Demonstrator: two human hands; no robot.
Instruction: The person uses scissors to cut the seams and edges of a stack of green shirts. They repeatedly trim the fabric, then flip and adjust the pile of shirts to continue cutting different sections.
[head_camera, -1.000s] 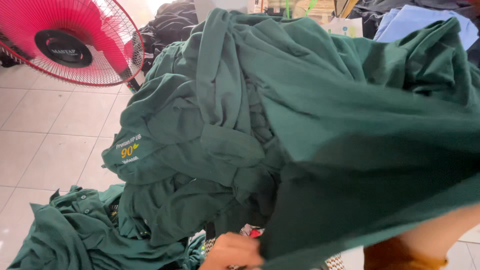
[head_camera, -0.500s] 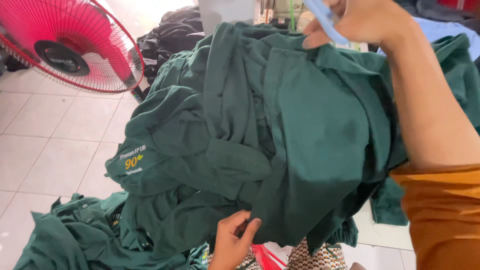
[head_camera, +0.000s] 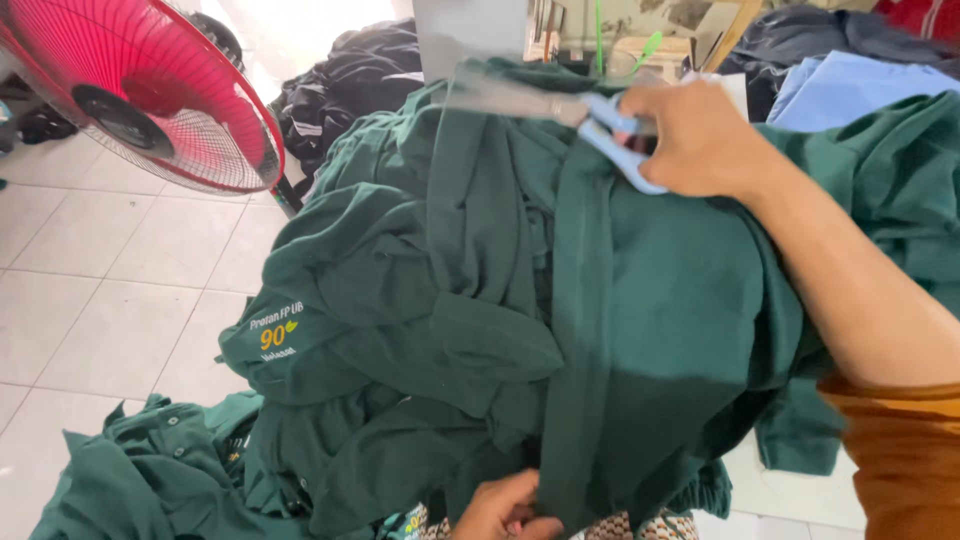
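Note:
A big heap of dark green shirts (head_camera: 520, 300) fills the middle of the view. My right hand (head_camera: 700, 140) is at the top of the heap, closed around the light blue handles of a pair of scissors (head_camera: 560, 110) whose blades point left over the cloth. My left hand (head_camera: 505, 510) is at the bottom edge, pinching the lower end of a long green fabric strip (head_camera: 580, 350) that runs up toward the scissors. One shirt shows a small yellow and white print (head_camera: 275, 330).
A red floor fan (head_camera: 130, 90) stands at the upper left on white floor tiles (head_camera: 110, 290). More green shirts (head_camera: 150, 480) lie on the floor at the lower left. Black clothes (head_camera: 350, 75) and light blue cloth (head_camera: 850, 85) are piled behind.
My right hand has come down from the top edge onto the heap, bringing the scissors into full view. The green garment has dropped lower, and my left hand stays at its bottom end.

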